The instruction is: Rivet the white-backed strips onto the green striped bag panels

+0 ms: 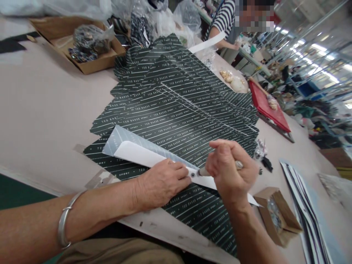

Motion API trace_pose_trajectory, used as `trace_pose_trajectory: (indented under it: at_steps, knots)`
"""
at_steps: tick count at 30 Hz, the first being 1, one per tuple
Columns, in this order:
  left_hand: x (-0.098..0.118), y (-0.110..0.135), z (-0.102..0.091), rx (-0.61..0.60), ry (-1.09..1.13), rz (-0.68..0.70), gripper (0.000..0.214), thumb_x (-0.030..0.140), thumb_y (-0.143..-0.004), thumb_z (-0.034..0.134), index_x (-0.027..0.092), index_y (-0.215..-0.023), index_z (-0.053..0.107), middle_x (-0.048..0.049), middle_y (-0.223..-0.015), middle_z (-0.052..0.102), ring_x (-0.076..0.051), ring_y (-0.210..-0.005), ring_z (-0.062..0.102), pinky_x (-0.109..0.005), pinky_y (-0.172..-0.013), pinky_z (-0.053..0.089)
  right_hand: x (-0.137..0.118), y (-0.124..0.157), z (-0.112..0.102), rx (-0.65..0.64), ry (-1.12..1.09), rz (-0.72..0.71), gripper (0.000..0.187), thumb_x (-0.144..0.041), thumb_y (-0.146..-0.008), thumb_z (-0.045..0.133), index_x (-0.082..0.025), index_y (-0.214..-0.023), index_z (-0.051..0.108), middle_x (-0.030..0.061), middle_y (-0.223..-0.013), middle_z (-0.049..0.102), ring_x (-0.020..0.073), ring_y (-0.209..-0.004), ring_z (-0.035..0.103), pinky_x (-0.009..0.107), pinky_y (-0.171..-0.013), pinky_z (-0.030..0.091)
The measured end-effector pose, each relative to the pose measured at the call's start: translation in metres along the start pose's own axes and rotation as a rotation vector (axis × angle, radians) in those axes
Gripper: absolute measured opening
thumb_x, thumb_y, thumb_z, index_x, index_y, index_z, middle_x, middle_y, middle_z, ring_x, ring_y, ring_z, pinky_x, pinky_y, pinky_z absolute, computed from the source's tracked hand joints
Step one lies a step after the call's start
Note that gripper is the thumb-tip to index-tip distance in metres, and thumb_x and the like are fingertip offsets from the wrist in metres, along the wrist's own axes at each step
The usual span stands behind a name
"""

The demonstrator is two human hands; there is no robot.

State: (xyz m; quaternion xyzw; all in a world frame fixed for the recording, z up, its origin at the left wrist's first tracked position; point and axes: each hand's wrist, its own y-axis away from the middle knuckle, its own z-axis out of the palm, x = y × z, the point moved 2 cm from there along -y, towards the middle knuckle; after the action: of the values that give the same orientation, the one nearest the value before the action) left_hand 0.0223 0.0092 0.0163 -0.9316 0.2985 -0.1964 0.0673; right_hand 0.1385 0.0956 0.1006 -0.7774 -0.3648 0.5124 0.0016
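Note:
My left hand (162, 183) presses down on a folded white paper flap (137, 154), fingers curled beside a small metal eyelet (193, 175) set in it. My right hand (229, 170) is closed around a slim metal tool (204, 171) whose tip points at the eyelet. The flap lies across a fanned stack of dark green printed paper sheets (178, 102) with white striped lettering. A silver bangle (64, 220) circles my left wrist.
A small cardboard box of metal eyelets (277, 214) sits right of my right arm. A larger cardboard box with bagged parts (82, 46) stands at the back left. A red tray (268, 106) and a person in a striped top (224, 18) are across the table.

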Motion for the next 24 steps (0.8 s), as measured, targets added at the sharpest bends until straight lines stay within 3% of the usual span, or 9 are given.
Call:
trace_pose_trajectory:
  at_steps: [4, 10, 13, 15, 17, 19, 22, 24]
  knots:
    - [0.000, 0.000, 0.001, 0.035, -0.002, -0.031, 0.007, 0.012, -0.094, 0.052, 0.016, -0.099, 0.054, -0.0036, -0.099, 0.058, -0.022, -0.092, 0.052, -0.038, -0.073, 0.042, -0.001, -0.002, -0.004, 0.058, -0.127, 0.053, 0.027, -0.043, -0.092, 0.064, -0.022, -0.107, 0.070, -0.0035, -0.060, 0.056, 0.0145, -0.053, 0.060, 0.026, -0.043, 0.047]
    - [-0.002, 0.000, 0.003, 0.087, 0.043, -0.014, 0.008, 0.010, -0.094, 0.050, 0.016, -0.094, 0.055, -0.0036, -0.093, 0.058, -0.021, -0.088, 0.053, -0.036, -0.076, 0.044, -0.016, 0.001, -0.033, 0.271, -0.306, 0.065, 0.028, -0.046, -0.093, 0.063, -0.022, -0.106, 0.067, -0.0089, -0.054, 0.041, 0.0099, -0.040, 0.046, 0.022, -0.038, 0.039]
    - [0.000, 0.000, -0.003, 0.109, -0.006, -0.009, 0.010, 0.011, -0.095, 0.049, 0.016, -0.097, 0.057, -0.0039, -0.095, 0.059, -0.021, -0.091, 0.055, -0.037, -0.081, 0.045, -0.008, 0.007, -0.028, 0.438, -0.433, 0.057, 0.022, -0.043, -0.095, 0.060, -0.022, -0.095, 0.064, -0.0120, -0.049, 0.033, 0.0061, -0.034, 0.033, 0.019, -0.035, 0.031]
    - [0.001, 0.000, -0.007, 0.143, -0.067, -0.024, 0.014, 0.012, -0.096, 0.046, 0.015, -0.101, 0.058, -0.0049, -0.099, 0.060, -0.021, -0.095, 0.056, -0.039, -0.087, 0.046, 0.006, 0.011, -0.017, 0.465, -0.496, 0.140, 0.022, -0.040, -0.096, 0.060, -0.021, -0.087, 0.061, -0.0131, -0.047, 0.030, 0.0048, -0.033, 0.027, 0.018, -0.034, 0.027]
    - [0.001, 0.001, -0.010, 0.189, -0.147, -0.080, 0.018, 0.013, -0.097, 0.043, 0.014, -0.107, 0.059, -0.0068, -0.105, 0.061, -0.022, -0.102, 0.057, -0.042, -0.095, 0.044, 0.019, 0.013, -0.012, 0.344, -0.443, 0.250, 0.025, -0.041, -0.097, 0.057, -0.020, -0.085, 0.061, -0.0127, -0.045, 0.032, 0.0056, -0.033, 0.029, 0.018, -0.034, 0.027]
    - [-0.001, 0.002, -0.012, 0.226, -0.229, -0.120, 0.023, 0.013, -0.098, 0.041, 0.013, -0.112, 0.059, -0.0083, -0.112, 0.062, -0.024, -0.108, 0.057, -0.044, -0.104, 0.040, 0.025, 0.016, -0.018, 0.111, -0.184, 0.279, 0.026, -0.042, -0.097, 0.057, -0.019, -0.085, 0.065, -0.0086, -0.049, 0.045, 0.0080, -0.039, 0.043, 0.021, -0.042, 0.038]
    - [-0.002, 0.004, -0.017, 0.275, -0.305, -0.066, 0.030, 0.011, -0.101, 0.033, 0.012, -0.112, 0.061, -0.0069, -0.108, 0.065, -0.021, -0.105, 0.059, -0.045, -0.111, 0.034, 0.018, 0.028, -0.036, -0.293, 0.421, 0.153, 0.030, -0.045, -0.087, 0.069, -0.019, -0.103, 0.072, 0.0040, -0.084, 0.071, 0.0184, -0.074, 0.067, 0.032, -0.072, 0.053]
    - [0.000, 0.004, -0.024, 0.336, -0.299, 0.012, 0.036, 0.009, -0.102, 0.027, 0.013, -0.108, 0.062, -0.0044, -0.099, 0.066, -0.018, -0.097, 0.061, -0.044, -0.113, 0.032, 0.012, 0.042, -0.043, -0.514, 0.725, 0.076, 0.044, -0.048, -0.084, 0.071, -0.017, -0.115, 0.068, 0.0105, -0.100, 0.073, 0.0252, -0.089, 0.068, 0.037, -0.079, 0.053]
